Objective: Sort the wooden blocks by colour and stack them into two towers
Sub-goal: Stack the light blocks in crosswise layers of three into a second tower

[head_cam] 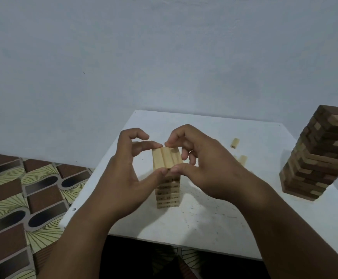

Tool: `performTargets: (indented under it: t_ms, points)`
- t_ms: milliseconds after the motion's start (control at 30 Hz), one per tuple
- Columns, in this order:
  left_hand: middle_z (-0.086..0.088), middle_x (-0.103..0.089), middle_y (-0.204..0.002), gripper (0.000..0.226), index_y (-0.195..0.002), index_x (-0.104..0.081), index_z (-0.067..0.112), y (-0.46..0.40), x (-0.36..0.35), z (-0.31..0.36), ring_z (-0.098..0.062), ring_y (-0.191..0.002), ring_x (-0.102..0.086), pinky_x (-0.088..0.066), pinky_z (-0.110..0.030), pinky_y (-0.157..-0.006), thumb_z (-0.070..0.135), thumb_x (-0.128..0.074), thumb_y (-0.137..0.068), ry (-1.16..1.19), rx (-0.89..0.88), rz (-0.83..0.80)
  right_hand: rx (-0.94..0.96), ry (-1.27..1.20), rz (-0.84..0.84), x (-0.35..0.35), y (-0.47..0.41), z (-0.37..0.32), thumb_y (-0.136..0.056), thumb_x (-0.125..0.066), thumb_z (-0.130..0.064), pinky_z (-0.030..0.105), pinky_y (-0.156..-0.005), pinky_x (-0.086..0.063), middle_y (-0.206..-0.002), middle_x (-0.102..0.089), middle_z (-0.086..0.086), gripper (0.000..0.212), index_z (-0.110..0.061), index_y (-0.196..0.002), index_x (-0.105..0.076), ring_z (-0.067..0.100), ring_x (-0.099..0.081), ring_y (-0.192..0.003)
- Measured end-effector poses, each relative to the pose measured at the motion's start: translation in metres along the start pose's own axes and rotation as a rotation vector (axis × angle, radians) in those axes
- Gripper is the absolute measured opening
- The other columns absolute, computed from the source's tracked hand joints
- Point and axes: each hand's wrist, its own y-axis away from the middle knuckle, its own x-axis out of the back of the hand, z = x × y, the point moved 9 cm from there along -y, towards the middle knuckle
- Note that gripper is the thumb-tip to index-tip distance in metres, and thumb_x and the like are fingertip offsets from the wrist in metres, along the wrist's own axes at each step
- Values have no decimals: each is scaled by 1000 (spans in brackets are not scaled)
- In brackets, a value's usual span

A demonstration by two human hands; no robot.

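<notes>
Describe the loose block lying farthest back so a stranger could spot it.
Start at the white table and look right of the pale tower both hands are squaring up. The small pale block lies alone toward the far edge, behind another loose block.

You face a plain pale grey-blue wall (pixel 164 57). A flat white speckled tabletop (pixel 214 218) stands over a brown-and-cream patterned tile floor (pixel 13 198). Lighting is dim.
</notes>
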Motion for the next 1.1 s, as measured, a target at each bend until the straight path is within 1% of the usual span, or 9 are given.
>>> performTargets:
  t_ms: [67,133,167,267,433,567,767,933,1100]
  points:
    - [24,-64,-118,60,-117,-31,43,1,0,-10,6,-113,-53,-41,-3,-78,24,-76,-81,17,36,-5,-9,7,-29,-8,-4,3,-84,-75,-20,24,-69,-46,-105,-62,-11,43,-41,-108,-46,-1,-53,-73]
    - [23,-64,-119,60,-118,-32,43,2,-3,-19,5,-121,-50,-38,-10,-87,22,-76,-82,33,59,-15,-25,17,-49,-12,-5,6,-84,-76,-20,16,-68,-37,-109,-63,-12,45,-42,-109,-45,-13,-50,-76]
    - [23,-64,-119,60,-118,-32,42,2,-5,-23,4,-125,-48,-37,-16,-90,21,-76,-82,39,67,-18,-34,23,-55,-13,-6,8,-83,-76,-20,14,-68,-36,-110,-64,-13,46,-42,-109,-44,-15,-50,-75]
    - [23,-64,-118,62,-118,-31,44,2,-9,-31,1,-127,-47,-37,-23,-94,20,-76,-82,46,82,-28,-58,35,-60,-14,-7,12,-82,-78,-20,16,-69,-36,-112,-64,-16,50,-43,-111,-44,-12,-50,-74]
    - [25,-63,-119,61,-119,-30,46,1,-14,-38,2,-126,-47,-34,-16,-92,21,-74,-84,49,101,-46,-84,52,-64,-14,-10,17,-79,-80,-23,16,-69,-35,-110,-64,-17,56,-46,-113,-43,-7,-50,-74]
    - [25,-62,-118,61,-120,-29,48,1,-16,-41,2,-125,-47,-32,-14,-92,22,-73,-85,38,107,-48,-94,59,-79,-16,-11,18,-79,-81,-23,17,-67,-35,-111,-65,-16,56,-45,-115,-44,-11,-50,-70]
    - [26,-61,-121,65,-125,-27,50,1,-17,-42,-5,-126,-48,-36,-29,-101,27,-73,-85,9,114,-50,-106,55,-103,-18,-11,20,-80,-81,-22,16,-68,-33,-111,-64,-15,57,-44,-117,-44,-13,-49,-69]
    - [26,-60,-122,68,-127,-27,49,1,-17,-41,-8,-128,-47,-37,-39,-108,31,-75,-83,-5,118,-50,-98,67,-109,-18,-11,20,-79,-82,-20,16,-70,-33,-117,-62,-17,64,-44,-123,-43,-16,-49,-68]
    - [28,-56,-125,73,-129,-25,51,1,-14,-37,-11,-130,-45,-36,-49,-109,45,-73,-75,-21,125,-32,-100,80,-114,-17,-12,24,-77,-84,-23,17,-70,-35,-121,-61,-16,68,-47,-124,-41,-18,-49,-66]
